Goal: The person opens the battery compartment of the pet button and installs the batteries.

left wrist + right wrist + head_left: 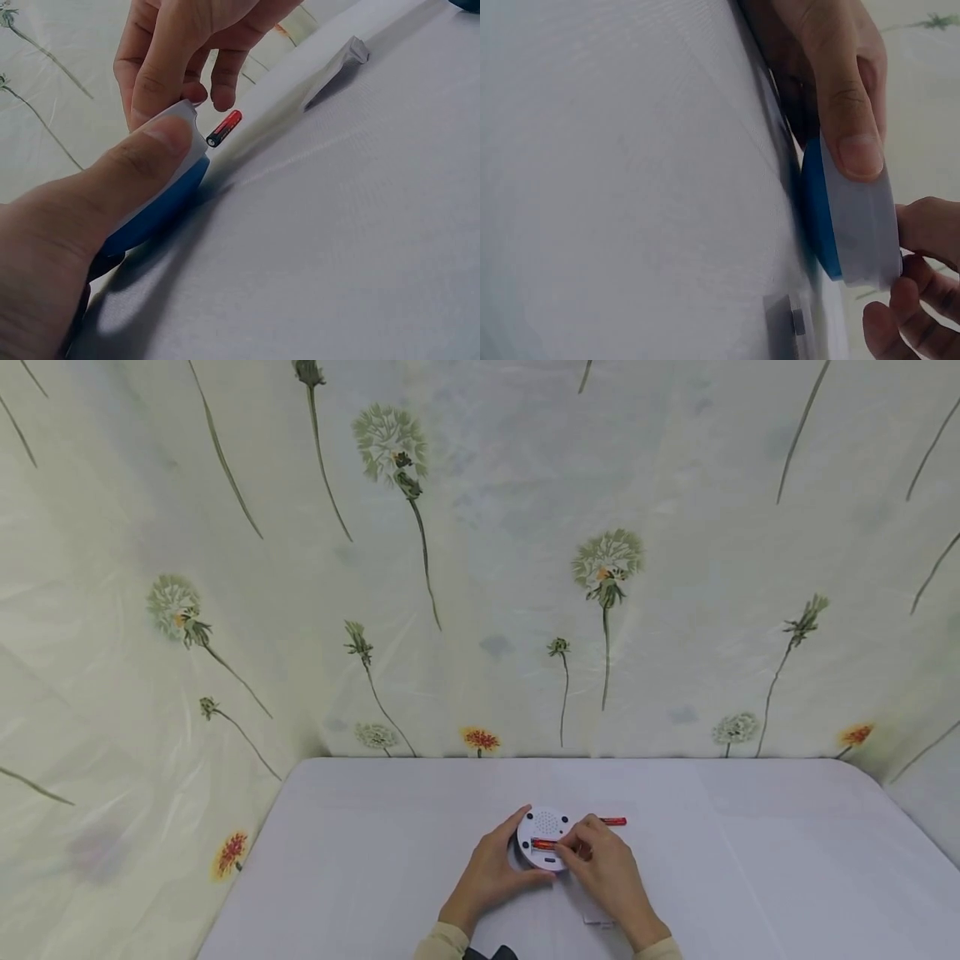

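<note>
My left hand [491,870] grips a round white device [546,820] by its rim, with the thumb along the near edge. Its upturned face carries speaker holes, dark round feet and a battery slot, while the underside shows as a blue body [819,210] in the right wrist view. A red battery [543,843] lies in the slot. At that battery's right end, my right hand [606,864] pinches with thumb and forefinger, covering part of the slot. Another red-and-black battery [224,129] lies on the table beyond the right fingers.
A small white piece [598,920] lies on the white-covered table [750,860], under and near the right wrist. Behind the table's far edge hangs a flower-patterned sheet [495,568].
</note>
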Available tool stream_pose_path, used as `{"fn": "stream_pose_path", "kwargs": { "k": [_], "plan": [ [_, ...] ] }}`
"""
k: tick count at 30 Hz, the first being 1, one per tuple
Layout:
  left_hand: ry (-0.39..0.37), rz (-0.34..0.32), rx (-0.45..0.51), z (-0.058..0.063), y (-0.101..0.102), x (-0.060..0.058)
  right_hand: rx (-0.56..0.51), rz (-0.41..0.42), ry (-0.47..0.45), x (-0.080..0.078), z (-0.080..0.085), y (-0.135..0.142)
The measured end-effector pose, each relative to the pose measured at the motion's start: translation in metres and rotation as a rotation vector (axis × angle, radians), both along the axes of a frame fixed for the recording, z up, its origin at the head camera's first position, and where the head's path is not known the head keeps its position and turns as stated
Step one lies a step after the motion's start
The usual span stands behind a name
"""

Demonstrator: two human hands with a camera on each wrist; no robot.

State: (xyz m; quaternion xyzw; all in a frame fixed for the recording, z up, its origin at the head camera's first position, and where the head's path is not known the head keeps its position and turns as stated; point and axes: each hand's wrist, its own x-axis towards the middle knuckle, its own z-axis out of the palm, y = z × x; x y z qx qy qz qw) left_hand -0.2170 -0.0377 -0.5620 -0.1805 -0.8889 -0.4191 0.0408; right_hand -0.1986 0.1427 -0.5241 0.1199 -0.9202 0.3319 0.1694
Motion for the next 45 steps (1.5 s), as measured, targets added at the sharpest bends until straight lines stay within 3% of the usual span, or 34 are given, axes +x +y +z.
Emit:
{"fn": "stream_pose_path", "kwargs": {
  "k": [6, 11, 15, 22, 35, 45],
  "plan": [
    [0.017, 0.017, -0.012, -0.001, -0.002, -0.002, -0.003, -0.009, -0.082, -0.004, 0.001, -0.002],
    [0.017, 0.018, -0.003, -0.003, -0.003, -0.002, -0.052, 0.059, -0.147, -0.012, 0.000, 0.010],
    [-0.005, 0.016, 0.003, -0.003, -0.002, -0.002, -0.117, 0.059, -0.110, -0.018, 0.000, 0.034],
    [0.003, 0.019, -0.029, -0.003, -0.002, 0.000, -0.085, -0.034, -0.070, -0.024, -0.007, 0.064],
    [-0.017, 0.028, -0.031, -0.002, 0.000, 0.001, 0.024, -0.002, -0.111, -0.026, -0.019, 0.067],
    [-0.009, 0.035, -0.042, -0.005, 0.000, 0.000, 0.096, -0.001, 0.001, -0.027, -0.027, 0.066]
  ]
}}
